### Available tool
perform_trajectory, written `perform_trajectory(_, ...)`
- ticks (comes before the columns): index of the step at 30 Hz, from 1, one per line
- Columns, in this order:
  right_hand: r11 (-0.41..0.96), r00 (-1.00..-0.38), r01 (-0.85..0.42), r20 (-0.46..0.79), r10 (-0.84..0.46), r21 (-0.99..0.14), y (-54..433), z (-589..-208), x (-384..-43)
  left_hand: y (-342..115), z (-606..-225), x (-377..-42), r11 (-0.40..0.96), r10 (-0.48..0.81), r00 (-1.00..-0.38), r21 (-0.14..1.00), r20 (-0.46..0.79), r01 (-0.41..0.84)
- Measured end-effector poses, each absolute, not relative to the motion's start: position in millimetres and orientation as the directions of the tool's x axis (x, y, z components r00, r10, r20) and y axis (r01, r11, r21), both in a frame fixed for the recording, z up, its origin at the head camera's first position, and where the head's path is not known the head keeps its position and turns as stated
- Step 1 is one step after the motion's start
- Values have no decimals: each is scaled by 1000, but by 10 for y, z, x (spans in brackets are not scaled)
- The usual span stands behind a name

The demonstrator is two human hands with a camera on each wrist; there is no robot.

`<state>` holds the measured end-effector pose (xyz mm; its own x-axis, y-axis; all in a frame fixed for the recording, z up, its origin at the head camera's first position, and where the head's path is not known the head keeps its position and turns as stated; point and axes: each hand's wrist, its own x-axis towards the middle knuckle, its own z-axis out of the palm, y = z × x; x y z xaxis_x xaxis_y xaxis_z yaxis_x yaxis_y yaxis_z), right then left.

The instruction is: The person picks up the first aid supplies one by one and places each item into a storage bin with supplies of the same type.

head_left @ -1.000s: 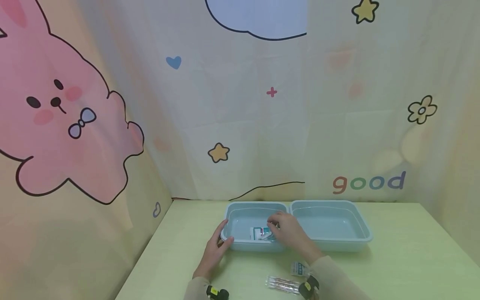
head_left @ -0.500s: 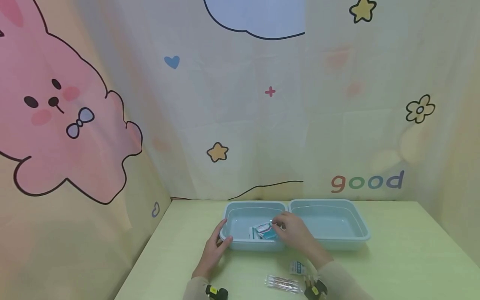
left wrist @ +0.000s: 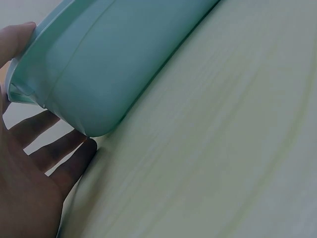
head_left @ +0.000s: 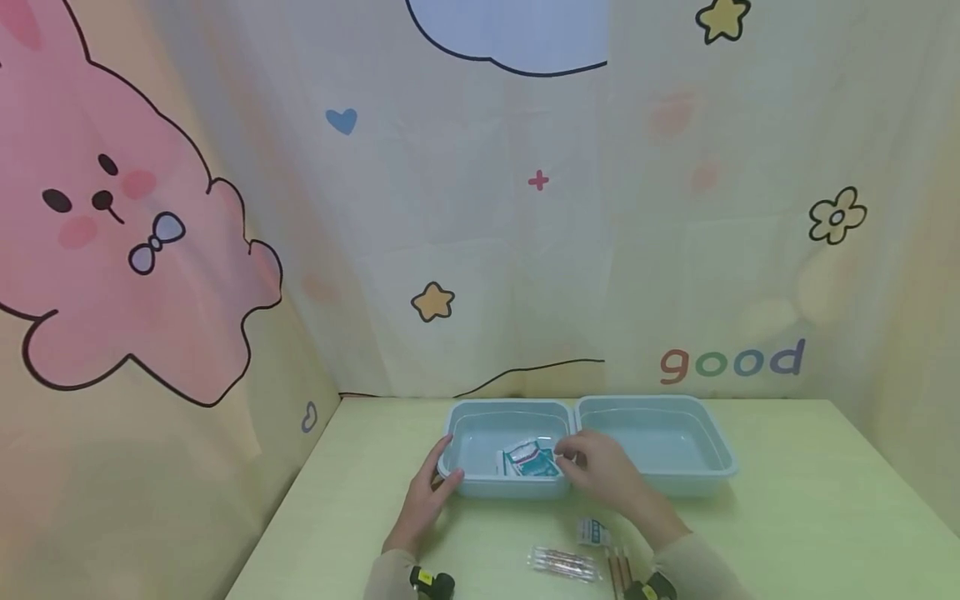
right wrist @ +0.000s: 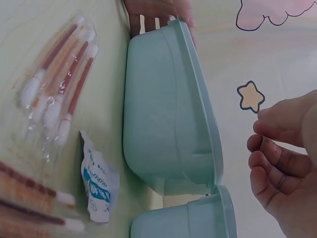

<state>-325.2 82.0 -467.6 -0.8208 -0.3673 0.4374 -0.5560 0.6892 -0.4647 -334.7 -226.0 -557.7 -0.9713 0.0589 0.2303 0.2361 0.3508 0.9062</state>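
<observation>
My left hand point(head_left: 422, 502) holds the front left corner of the left blue tray point(head_left: 510, 488), thumb at the front rim and fingers along the end wall. In the left wrist view, those fingers point(left wrist: 69, 166) are spread against the wall. Inside that tray lie white-and-teal sachets point(head_left: 531, 459), partly overlapping. Just above the tray's right edge is my right hand point(head_left: 606, 475). The right wrist view shows its fingers point(right wrist: 277, 171) loosely curled, with nothing visible between thumb and fingertips.
A clear pack of brown-filled cotton swabs point(head_left: 564, 564) lies on the table in front. Beside it are a small alcohol sachet point(head_left: 593, 532) and more swabs point(head_left: 618, 571), partly behind the right wrist camera. A second blue tray point(head_left: 656, 482) adjoins at right. Printed curtains point(head_left: 480, 208) stand behind.
My right hand has let go of a sachet in the left tray and drawn back to the right. More of the sachets and table swabs now shows. The left hand stays at its corner.
</observation>
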Motion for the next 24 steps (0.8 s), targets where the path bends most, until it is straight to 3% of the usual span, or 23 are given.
perform_trajectory(24, 707, -882, -471, 284, -376, -527, 1000, -4800, -2993, -2273, -5602, -3349, 350, 55, -971, 906, 233, 237)
